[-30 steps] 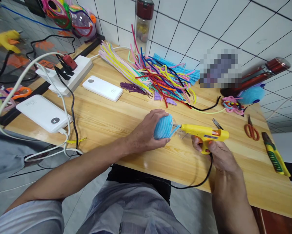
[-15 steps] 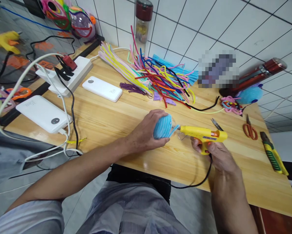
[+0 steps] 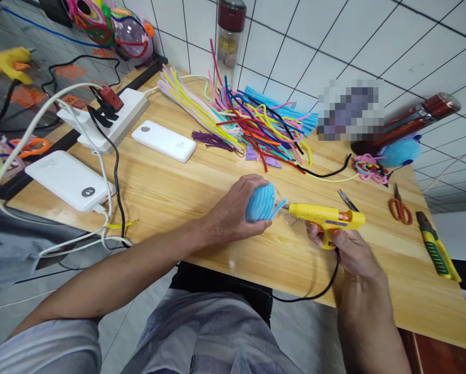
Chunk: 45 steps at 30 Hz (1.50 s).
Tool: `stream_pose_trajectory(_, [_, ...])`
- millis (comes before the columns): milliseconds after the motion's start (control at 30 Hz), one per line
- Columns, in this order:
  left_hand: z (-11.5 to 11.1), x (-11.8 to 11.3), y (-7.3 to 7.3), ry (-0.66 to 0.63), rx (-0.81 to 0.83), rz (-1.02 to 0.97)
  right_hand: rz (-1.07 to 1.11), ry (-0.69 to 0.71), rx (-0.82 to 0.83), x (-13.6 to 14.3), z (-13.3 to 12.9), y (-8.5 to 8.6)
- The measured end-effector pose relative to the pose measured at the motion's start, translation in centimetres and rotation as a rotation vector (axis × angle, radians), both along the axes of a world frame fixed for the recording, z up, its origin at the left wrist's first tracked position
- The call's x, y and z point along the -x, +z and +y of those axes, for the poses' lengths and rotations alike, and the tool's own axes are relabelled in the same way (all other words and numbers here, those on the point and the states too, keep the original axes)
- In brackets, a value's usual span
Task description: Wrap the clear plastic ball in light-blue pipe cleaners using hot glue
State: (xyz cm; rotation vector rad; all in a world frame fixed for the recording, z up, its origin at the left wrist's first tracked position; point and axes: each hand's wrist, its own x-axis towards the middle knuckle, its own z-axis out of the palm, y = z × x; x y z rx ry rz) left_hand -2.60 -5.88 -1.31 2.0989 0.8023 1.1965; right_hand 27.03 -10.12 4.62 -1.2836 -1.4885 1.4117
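Observation:
A light blue ball wound with pipe cleaner (image 3: 260, 203) is in my left hand (image 3: 236, 210), whose fingers wrap round its left side. A loose blue end sticks out from the ball's right side. My right hand (image 3: 352, 249) grips a yellow glue gun (image 3: 320, 214) by its handle, fingers at the orange trigger. The gun's metal nozzle points left and lies close to the loose blue end; whether they touch I cannot tell. A black cord hangs from the handle.
Coloured pipe cleaners (image 3: 256, 122) lie along the back. Two white power banks (image 3: 163, 141) and a power strip (image 3: 126, 117) are at the left. On the right are tweezers (image 3: 347, 200), scissors (image 3: 400, 208), a green-yellow cutter (image 3: 435, 246) and a red flask (image 3: 415, 119).
The whole view has shifted very slightly. My right hand and the glue gun sit a touch further right; both hands keep their holds.

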Motion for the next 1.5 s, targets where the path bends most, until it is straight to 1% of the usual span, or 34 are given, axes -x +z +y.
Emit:
stream_pose_trajectory(233, [-0.01,0.00,0.09,0.002,0.008,0.008,-0.004,-0.003,0.009,-0.51,-0.07,-0.52])
stream_pose_trajectory(500, [0.06,-0.03,0.09,-0.005,-0.017,0.006,-0.007,-0.012,-0.008,-0.29,0.01,-0.34])
stream_pose_trajectory(767, [0.03,0.00,0.10,0.001,-0.013,0.010,-0.016,-0.031,-0.013,-0.34,0.01,-0.53])
stream_pose_trajectory(900, [-0.02,-0.08,-0.04,-0.008,0.015,-0.005,-0.014,-0.018,-0.008,-0.21,0.10,-0.38])
stream_pose_trajectory(1200, [-0.09,-0.13,-0.22,-0.001,0.004,-0.003,-0.001,-0.012,-0.021,0.00,0.21,-0.22])
stream_pose_trajectory(1500, [-0.14,-0.04,0.08,-0.006,0.012,0.014,-0.006,-0.058,-0.003,0.02,0.21,-0.39])
